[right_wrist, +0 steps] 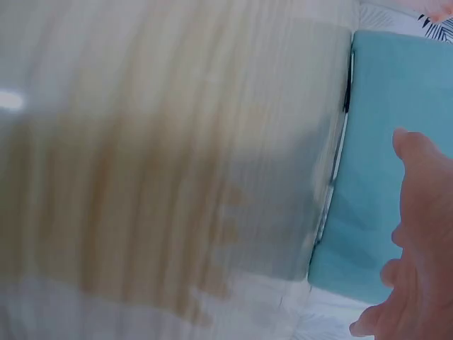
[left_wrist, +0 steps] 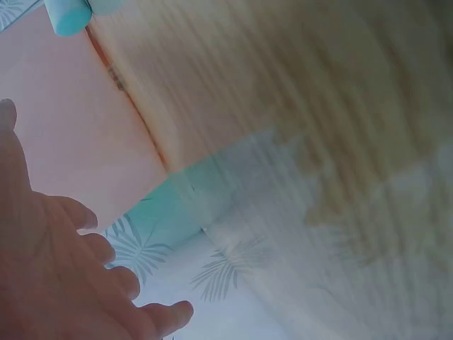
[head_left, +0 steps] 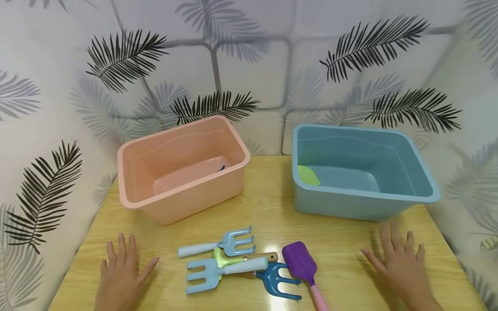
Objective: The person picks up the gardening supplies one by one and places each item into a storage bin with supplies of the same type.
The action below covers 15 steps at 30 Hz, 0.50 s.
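Observation:
My left hand (head_left: 121, 274), fingers spread, is over the left side of the table with nothing in its grasp. On the right, my right hand (head_left: 404, 268) is likewise spread and holds nothing, close in front of the blue bin (head_left: 350, 203). Between them lies a pile of toy garden tools: a light blue hand rake (head_left: 232, 243), a light blue fork (head_left: 206, 275), a dark blue fork (head_left: 272, 278), and a light green piece (head_left: 221, 260) partly hidden beneath. Beside the pile is a purple shovel (head_left: 299, 261) with a pink handle.
A pink bin (head_left: 194, 196) stands at the back left, with a small dark blue tip (head_left: 222, 168) showing inside. Something light green (head_left: 308, 175) leans inside the blue bin. A leaf-patterned wall covering (head_left: 253, 73) rises behind the wooden table (head_left: 268, 203).

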Each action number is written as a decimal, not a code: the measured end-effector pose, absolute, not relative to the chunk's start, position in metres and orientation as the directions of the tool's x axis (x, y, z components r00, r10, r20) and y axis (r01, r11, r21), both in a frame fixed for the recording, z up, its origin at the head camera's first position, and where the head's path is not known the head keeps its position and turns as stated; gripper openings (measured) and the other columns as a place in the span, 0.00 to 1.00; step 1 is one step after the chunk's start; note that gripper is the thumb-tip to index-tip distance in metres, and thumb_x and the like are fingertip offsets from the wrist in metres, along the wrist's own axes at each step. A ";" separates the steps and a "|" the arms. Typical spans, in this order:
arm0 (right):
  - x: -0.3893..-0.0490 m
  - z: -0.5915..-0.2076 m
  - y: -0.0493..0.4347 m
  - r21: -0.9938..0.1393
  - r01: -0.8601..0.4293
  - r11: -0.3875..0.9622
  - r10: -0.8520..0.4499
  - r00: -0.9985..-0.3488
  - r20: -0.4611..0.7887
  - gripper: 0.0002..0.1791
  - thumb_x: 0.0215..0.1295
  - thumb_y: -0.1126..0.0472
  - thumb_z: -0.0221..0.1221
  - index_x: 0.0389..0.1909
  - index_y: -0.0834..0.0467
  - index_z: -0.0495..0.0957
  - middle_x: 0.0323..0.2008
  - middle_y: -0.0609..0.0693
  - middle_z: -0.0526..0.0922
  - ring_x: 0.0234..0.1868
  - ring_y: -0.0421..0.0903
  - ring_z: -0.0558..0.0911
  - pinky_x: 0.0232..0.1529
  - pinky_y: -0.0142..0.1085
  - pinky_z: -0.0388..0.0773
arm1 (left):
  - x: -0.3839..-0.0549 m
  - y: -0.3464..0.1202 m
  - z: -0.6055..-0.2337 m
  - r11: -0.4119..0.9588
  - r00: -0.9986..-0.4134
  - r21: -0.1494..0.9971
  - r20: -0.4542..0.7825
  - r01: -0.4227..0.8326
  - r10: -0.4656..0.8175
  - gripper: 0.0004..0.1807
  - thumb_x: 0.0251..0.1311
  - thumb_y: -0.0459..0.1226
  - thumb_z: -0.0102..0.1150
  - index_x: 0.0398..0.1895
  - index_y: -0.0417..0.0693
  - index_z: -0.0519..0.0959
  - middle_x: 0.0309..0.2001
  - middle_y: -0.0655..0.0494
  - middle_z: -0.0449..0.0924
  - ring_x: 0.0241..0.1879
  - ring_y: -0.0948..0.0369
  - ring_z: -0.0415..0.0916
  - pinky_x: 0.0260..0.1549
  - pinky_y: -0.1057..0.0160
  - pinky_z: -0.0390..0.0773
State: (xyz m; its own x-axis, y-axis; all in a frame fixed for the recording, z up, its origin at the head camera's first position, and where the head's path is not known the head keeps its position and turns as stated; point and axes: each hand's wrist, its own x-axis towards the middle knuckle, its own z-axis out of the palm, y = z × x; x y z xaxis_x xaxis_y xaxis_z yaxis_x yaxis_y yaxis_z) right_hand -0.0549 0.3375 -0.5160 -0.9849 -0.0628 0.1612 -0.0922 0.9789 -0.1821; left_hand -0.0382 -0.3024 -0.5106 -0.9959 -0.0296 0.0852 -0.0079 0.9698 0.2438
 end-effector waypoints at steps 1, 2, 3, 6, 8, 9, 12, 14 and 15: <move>-0.055 -0.517 0.334 -0.187 -0.104 0.977 -0.074 -0.984 0.159 0.47 0.62 0.37 0.51 0.72 0.61 0.46 0.68 0.69 0.48 0.60 0.81 0.47 0.52 0.75 0.37 | -0.037 -0.304 -0.511 0.968 -0.996 0.250 0.078 -0.012 -0.033 0.49 0.63 0.60 0.42 0.71 0.33 0.40 0.69 0.28 0.35 0.65 0.32 0.24 0.48 0.23 0.44; -0.056 -0.517 0.330 -0.185 -0.116 0.976 -0.087 -0.983 0.160 0.46 0.62 0.37 0.51 0.71 0.62 0.48 0.67 0.70 0.50 0.60 0.81 0.48 0.53 0.74 0.37 | -0.036 -0.306 -0.511 0.966 -0.997 0.259 0.071 -0.018 -0.038 0.49 0.63 0.60 0.42 0.71 0.33 0.40 0.69 0.27 0.35 0.65 0.32 0.24 0.48 0.23 0.43; -0.056 -0.518 0.326 -0.183 -0.130 0.974 -0.100 -0.981 0.165 0.46 0.62 0.37 0.51 0.70 0.63 0.50 0.66 0.70 0.52 0.60 0.81 0.49 0.53 0.74 0.39 | -0.035 -0.307 -0.510 0.962 -0.997 0.271 0.057 -0.025 -0.042 0.48 0.64 0.60 0.42 0.71 0.33 0.40 0.69 0.27 0.34 0.65 0.32 0.23 0.49 0.23 0.42; -0.057 -0.518 0.315 -0.161 -0.167 0.973 -0.138 -0.975 0.176 0.44 0.61 0.37 0.52 0.66 0.66 0.56 0.64 0.71 0.57 0.58 0.80 0.53 0.53 0.72 0.45 | -0.034 -0.310 -0.510 0.955 -0.998 0.293 0.034 -0.034 -0.046 0.48 0.65 0.58 0.41 0.71 0.32 0.39 0.68 0.26 0.33 0.65 0.32 0.24 0.51 0.24 0.41; -0.057 -0.517 0.308 -0.148 -0.185 0.972 -0.159 -0.972 0.172 0.44 0.61 0.37 0.52 0.66 0.66 0.57 0.63 0.70 0.59 0.58 0.79 0.55 0.53 0.70 0.50 | -0.033 -0.311 -0.509 0.956 -0.999 0.292 0.029 -0.032 -0.043 0.48 0.65 0.58 0.40 0.70 0.30 0.39 0.68 0.26 0.33 0.65 0.31 0.25 0.50 0.24 0.43; -0.058 -0.517 0.305 -0.145 -0.193 0.970 -0.168 -0.972 0.167 0.44 0.61 0.37 0.52 0.66 0.67 0.58 0.62 0.70 0.60 0.58 0.79 0.56 0.53 0.69 0.51 | -0.033 -0.312 -0.509 0.956 -0.999 0.291 0.033 -0.027 -0.038 0.47 0.65 0.58 0.41 0.70 0.30 0.39 0.68 0.25 0.33 0.65 0.30 0.26 0.50 0.24 0.44; -0.060 -0.513 0.294 -0.152 -0.209 0.966 -0.188 -0.972 0.140 0.43 0.62 0.37 0.50 0.65 0.67 0.59 0.62 0.69 0.63 0.58 0.78 0.57 0.54 0.67 0.54 | -0.033 -0.315 -0.506 0.953 -0.998 0.301 0.060 -0.008 -0.028 0.47 0.66 0.56 0.41 0.69 0.28 0.39 0.67 0.23 0.33 0.65 0.29 0.27 0.50 0.25 0.46; -0.062 -0.510 0.288 -0.164 -0.221 0.961 -0.203 -0.971 0.123 0.43 0.63 0.37 0.50 0.65 0.68 0.60 0.61 0.69 0.64 0.58 0.77 0.58 0.56 0.66 0.56 | -0.034 -0.316 -0.501 0.946 -0.996 0.325 0.084 0.003 -0.026 0.46 0.67 0.54 0.42 0.69 0.27 0.39 0.67 0.23 0.33 0.65 0.30 0.27 0.50 0.26 0.47; -0.063 -0.508 0.284 -0.167 -0.228 0.959 -0.211 -0.971 0.114 0.42 0.63 0.37 0.49 0.65 0.68 0.60 0.61 0.69 0.64 0.59 0.77 0.59 0.57 0.65 0.56 | -0.034 -0.317 -0.499 0.941 -0.995 0.338 0.092 0.004 -0.029 0.46 0.67 0.54 0.42 0.69 0.27 0.38 0.67 0.23 0.32 0.65 0.30 0.26 0.51 0.26 0.47</move>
State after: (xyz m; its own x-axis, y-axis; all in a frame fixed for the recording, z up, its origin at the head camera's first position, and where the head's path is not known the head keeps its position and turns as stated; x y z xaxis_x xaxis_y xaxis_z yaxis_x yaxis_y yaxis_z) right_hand -0.0627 0.2843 -0.5080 -0.9709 -0.2108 0.1141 -0.2279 0.9592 -0.1673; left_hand -0.0335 -0.3175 -0.4986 -0.9953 -0.0286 0.0921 0.0042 0.9411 0.3381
